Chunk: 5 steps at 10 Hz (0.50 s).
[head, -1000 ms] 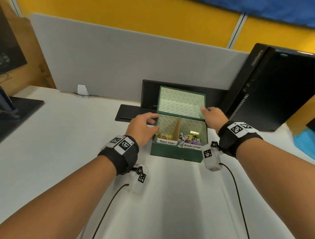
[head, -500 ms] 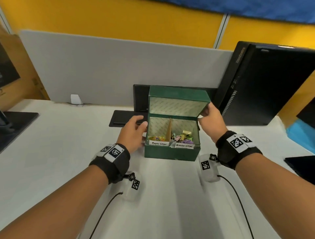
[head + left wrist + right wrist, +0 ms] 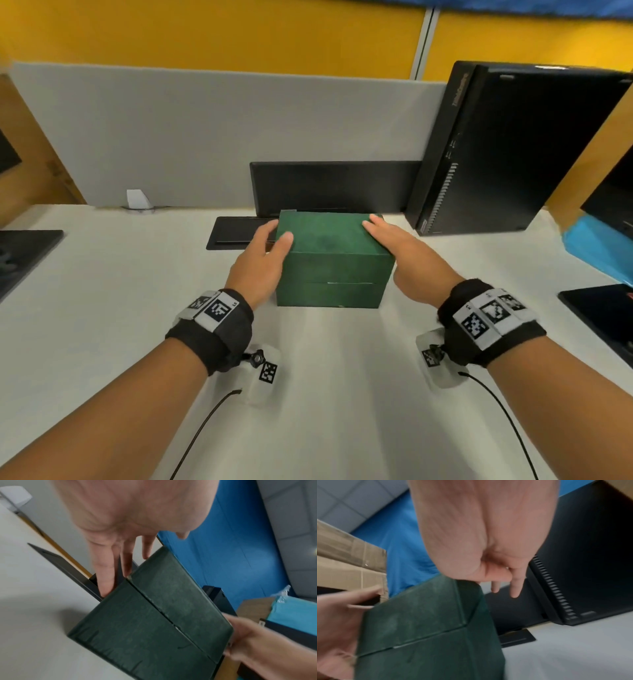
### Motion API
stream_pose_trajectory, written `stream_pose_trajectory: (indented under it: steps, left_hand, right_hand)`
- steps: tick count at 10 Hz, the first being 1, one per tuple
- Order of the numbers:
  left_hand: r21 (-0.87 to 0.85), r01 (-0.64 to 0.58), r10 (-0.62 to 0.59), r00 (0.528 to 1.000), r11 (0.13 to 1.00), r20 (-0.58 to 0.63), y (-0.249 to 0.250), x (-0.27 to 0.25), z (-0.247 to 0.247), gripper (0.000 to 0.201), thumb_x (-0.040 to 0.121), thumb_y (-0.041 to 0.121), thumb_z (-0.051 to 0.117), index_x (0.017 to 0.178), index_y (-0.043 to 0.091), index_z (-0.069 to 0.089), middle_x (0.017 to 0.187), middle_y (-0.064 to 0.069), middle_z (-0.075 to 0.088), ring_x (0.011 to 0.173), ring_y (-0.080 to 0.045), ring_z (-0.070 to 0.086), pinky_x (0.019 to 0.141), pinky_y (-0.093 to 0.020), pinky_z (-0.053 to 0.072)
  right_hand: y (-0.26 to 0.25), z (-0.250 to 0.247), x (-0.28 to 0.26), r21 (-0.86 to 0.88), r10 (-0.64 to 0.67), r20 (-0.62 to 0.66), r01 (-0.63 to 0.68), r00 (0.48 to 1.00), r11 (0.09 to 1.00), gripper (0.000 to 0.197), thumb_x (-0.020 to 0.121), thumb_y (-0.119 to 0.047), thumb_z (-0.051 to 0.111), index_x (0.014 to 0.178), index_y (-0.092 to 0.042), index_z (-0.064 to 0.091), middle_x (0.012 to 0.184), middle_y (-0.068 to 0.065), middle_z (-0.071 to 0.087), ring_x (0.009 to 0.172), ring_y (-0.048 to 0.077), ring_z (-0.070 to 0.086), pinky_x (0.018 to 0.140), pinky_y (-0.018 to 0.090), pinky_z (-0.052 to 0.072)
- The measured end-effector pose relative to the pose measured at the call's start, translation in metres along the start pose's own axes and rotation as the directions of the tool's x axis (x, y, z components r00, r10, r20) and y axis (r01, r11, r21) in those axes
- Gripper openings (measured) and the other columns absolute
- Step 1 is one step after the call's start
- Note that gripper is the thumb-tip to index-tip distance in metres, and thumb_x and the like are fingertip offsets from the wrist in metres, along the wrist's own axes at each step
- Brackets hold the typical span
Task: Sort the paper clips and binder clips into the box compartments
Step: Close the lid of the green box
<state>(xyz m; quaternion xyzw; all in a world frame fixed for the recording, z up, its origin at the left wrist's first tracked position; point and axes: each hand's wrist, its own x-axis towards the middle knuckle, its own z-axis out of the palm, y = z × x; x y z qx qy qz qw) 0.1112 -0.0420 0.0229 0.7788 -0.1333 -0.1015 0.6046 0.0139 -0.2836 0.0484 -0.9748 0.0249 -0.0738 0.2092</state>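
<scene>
— Resting flat on the green box (image 3: 334,260) at table centre: left hand (image 3: 263,255) at nine o'clock, right hand (image 3: 399,250) at three; fingers straight, clasping nothing.
— Lid now down, open half a second ago; clips hidden inside; sorting seemingly finished.

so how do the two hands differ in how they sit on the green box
The left hand lies against the left side of the green box, thumb resting on the lid's top, while the right hand lies along the right top edge. The left hand's fingers reach down behind the box's far corner; the right hand's point past the far edge. Both have straight fingers and flank the closed box.
</scene>
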Motion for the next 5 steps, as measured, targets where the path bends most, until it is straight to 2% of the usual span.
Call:
stream_pose_trajectory:
  steps: [1,2,3,4,5]
  left_hand:
    - [0.107,-0.048,0.05,0.999,0.993,-0.017,-0.003,-0.005,0.007,0.053,0.089,0.061,0.036,0.141,0.049,0.031,0.141,0.009,0.051,0.127,-0.018,0.05,0.108,-0.048,0.038]
    - [0.293,-0.094,0.122,0.989,0.951,-0.081,-0.001,-0.012,0.013,0.048,0.102,0.044,0.024,0.15,0.038,0.024,0.149,0.005,0.042,0.133,-0.019,0.042,0.112,-0.037,0.031]
    - [0.372,-0.113,0.151,0.986,0.921,-0.075,-0.002,-0.012,0.013,0.048,0.103,0.044,0.019,0.15,0.038,0.021,0.148,0.001,0.042,0.133,-0.023,0.043,0.11,-0.038,0.032]
    - [0.372,-0.096,0.103,0.995,0.923,0.003,0.002,-0.015,0.005,0.055,0.098,0.056,0.018,0.15,0.042,0.015,0.152,0.003,0.038,0.134,-0.026,0.043,0.11,-0.046,0.034]
    - [0.42,-0.029,-0.004,0.997,0.907,0.079,-0.002,-0.033,-0.007,0.06,0.095,0.064,0.017,0.146,0.037,0.032,0.144,0.002,0.049,0.121,-0.027,0.054,0.105,-0.047,0.041]
  right_hand:
    - [-0.012,0.015,0.001,-0.028,0.058,-0.016,-0.058,0.998,0.998,0.088,0.085,0.017,0.04,0.157,-0.024,0.012,0.165,-0.007,0.005,0.152,0.017,0.006,0.122,0.037,0.019]
    - [-0.019,0.016,0.0,-0.045,0.098,-0.006,-0.098,0.995,0.994,0.088,0.082,0.017,0.036,0.157,-0.022,0.01,0.165,-0.006,0.005,0.152,0.019,0.006,0.121,0.042,0.019]
    - [-0.021,0.013,0.0,-0.06,0.101,0.004,-0.101,0.995,0.993,0.086,0.082,0.009,0.041,0.157,-0.022,0.011,0.165,-0.003,0.008,0.149,0.025,0.017,0.117,0.047,0.027]
    - [-0.03,0.008,-0.003,-0.098,0.126,0.039,-0.121,0.991,0.988,0.087,0.083,0.002,0.047,0.157,-0.02,0.006,0.165,-0.002,0.002,0.149,0.024,0.017,0.116,0.047,0.03]
    - [-0.036,0.012,-0.021,-0.022,0.227,0.062,-0.226,0.972,0.974,0.094,0.088,-0.01,0.052,0.155,-0.022,-0.012,0.164,0.003,-0.014,0.148,0.03,0.019,0.11,0.044,0.036]
